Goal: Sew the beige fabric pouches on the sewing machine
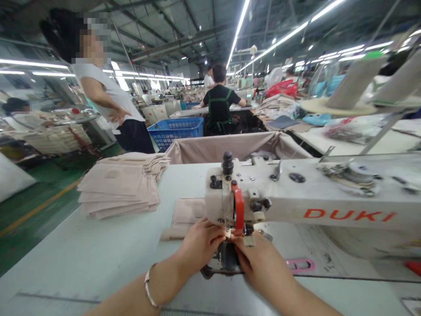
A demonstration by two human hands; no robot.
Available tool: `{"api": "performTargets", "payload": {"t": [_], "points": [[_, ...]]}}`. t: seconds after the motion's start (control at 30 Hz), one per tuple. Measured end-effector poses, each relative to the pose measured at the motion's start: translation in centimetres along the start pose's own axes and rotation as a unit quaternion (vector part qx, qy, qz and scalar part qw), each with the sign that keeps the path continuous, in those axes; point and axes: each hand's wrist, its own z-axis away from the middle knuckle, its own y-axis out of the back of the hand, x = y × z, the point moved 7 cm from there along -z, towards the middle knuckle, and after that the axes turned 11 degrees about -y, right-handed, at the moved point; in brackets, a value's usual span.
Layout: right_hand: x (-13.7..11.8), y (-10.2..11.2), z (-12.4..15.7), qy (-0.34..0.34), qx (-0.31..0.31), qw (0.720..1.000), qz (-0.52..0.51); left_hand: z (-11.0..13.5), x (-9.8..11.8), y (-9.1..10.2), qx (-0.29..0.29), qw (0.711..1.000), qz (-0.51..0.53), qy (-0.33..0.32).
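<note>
Pinching a small pale fabric piece (228,234) between thumb and fingertips: left hand (199,241). Right hand (265,256) is reaching its other side, fingers partly hidden; cannot tell whether they are gripping. Piece is sitting at the fingertips, beside the needle end of the sewing machine (283,208). Beige panel (187,211) is lying just left of the fingers, beige stack (118,184) farther left, both resting on the tabletop (112,263).
</note>
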Motion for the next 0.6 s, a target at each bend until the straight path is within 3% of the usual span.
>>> {"api": "performTargets", "payload": {"t": [0.2,0.37,0.5,0.6], "points": [[0.2,-0.9,0.0,-0.013,-0.026,0.999,-0.015,0.5,0.0,-0.4,0.0,1.0,0.02,-0.008],[0.2,-0.1,-0.1,-0.015,-0.001,1.0,-0.025,-0.2,-0.6,0.1,-0.004,1.0,0.004,0.009],[0.2,1.0,0.6,0.025,0.053,0.998,-0.035,0.2,0.1,1.9,-0.064,0.997,-0.039,0.016],[1.1,1.3,1.5,0.074,0.096,0.992,-0.02,3.9,1.8,2.1,-0.138,0.986,-0.091,-0.003]]}}
